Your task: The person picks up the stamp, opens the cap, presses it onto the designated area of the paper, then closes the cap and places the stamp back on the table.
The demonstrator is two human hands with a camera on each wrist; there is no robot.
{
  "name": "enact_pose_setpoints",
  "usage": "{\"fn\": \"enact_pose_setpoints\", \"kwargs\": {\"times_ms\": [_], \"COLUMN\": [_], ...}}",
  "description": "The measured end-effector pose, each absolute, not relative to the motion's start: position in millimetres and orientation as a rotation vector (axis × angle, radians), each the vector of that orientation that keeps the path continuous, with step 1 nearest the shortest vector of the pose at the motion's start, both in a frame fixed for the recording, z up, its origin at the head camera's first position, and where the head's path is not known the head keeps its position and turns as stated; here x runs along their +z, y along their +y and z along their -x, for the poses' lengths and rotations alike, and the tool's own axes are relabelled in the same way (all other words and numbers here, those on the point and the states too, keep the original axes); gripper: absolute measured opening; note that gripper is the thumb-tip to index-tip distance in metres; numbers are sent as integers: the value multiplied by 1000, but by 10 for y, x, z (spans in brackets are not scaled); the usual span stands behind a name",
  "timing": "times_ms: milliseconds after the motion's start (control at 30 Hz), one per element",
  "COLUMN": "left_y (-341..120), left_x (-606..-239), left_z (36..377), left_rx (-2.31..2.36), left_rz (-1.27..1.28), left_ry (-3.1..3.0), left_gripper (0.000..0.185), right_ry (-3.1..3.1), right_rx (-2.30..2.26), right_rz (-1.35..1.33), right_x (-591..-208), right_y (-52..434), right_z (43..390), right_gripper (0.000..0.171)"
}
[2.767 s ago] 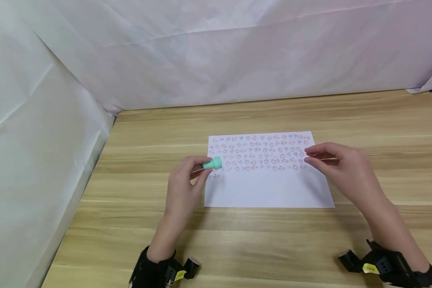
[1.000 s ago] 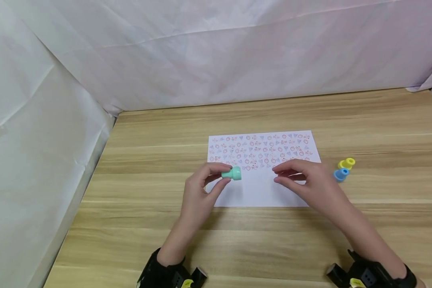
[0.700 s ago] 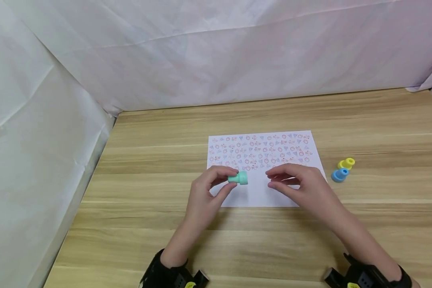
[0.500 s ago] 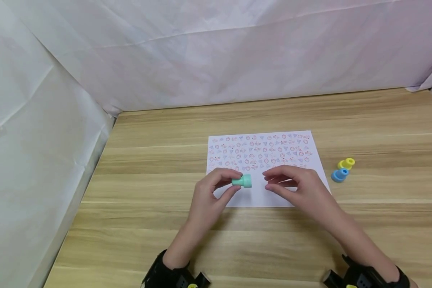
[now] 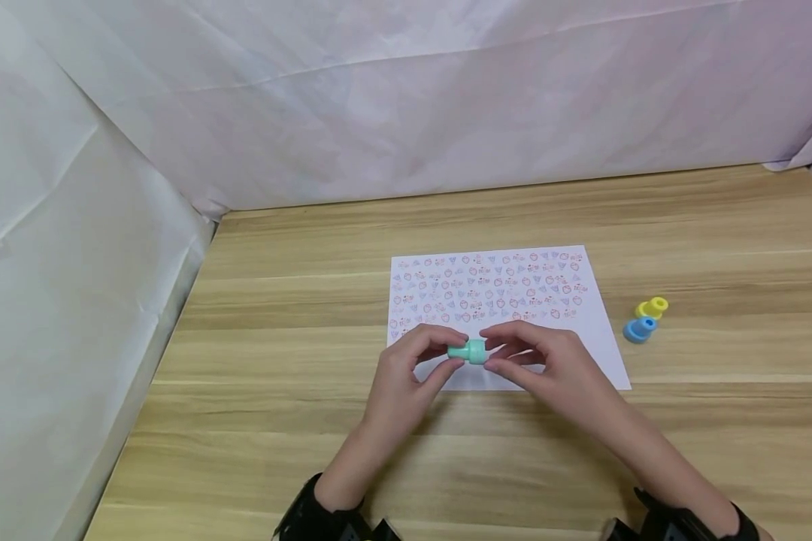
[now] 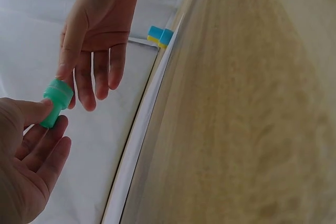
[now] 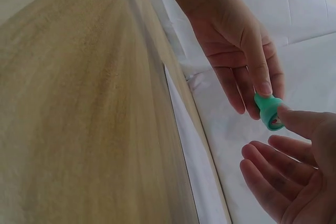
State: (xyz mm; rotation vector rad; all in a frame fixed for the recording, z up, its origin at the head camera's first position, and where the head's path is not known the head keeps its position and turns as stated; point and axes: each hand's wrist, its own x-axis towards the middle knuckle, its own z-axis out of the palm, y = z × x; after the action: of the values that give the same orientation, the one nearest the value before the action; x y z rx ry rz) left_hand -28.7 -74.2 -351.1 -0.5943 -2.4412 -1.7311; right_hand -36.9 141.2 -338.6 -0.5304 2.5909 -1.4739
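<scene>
Only head view shows stamps (paired).

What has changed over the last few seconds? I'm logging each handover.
The left hand carried the green stamp rightward along the paper's near part. The right hand moved left from the paper's right edge and now touches its wide end. The yellow stamp and blue stamp stayed put.

Draped recording booth (white sheets)

A yellow stamp and a blue stamp sit touching on the wooden table, just right of the paper; white sheeting walls the back and left.
</scene>
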Motion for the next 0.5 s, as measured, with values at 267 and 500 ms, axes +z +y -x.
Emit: {"fn": "enact_pose_setpoints", "kwargs": {"times_ms": [267,500], "left_y": [-727,-720], "left_x": [-3529,-3533], "left_z": [279,271], "left_rx": [-1733,-1740], "left_rz": [607,633], "left_ry": [-2465,-2446], "left_gripper": [22,20], "right_ry": [2558,2561], "right_rx": [-1507,-1507], "right_rz": [546,551], "right_x": [-3416,-3420], "right_y": [1385,1370], "right_z": [355,353], "right_gripper": [29,27]}}
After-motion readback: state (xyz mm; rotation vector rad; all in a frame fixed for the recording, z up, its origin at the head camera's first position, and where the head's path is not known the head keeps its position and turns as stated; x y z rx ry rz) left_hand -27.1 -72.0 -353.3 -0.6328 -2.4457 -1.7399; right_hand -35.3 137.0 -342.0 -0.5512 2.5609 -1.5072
